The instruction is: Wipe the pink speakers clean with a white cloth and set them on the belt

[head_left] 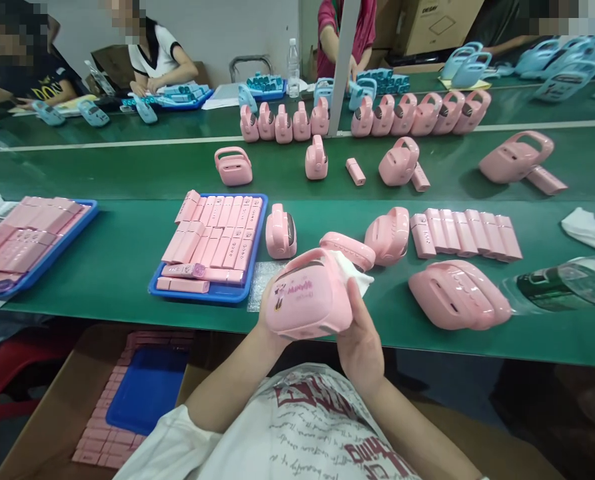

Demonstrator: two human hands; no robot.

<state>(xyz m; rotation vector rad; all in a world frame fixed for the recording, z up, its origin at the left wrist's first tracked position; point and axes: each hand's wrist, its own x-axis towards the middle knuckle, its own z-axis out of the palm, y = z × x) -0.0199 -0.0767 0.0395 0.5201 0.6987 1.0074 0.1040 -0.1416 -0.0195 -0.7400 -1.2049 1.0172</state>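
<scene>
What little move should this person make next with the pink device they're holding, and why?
Perhaps wipe the pink device with the white cloth: the left hand supports it, and the right hand has the cloth beside it.

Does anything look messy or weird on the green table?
A bit! In the blue tray left of the held pink case, a few pink sticks lie sideways along the near edge, while most point away from you. A crumpled white cloth lies loose on the table, far right. I see no spill.
</scene>
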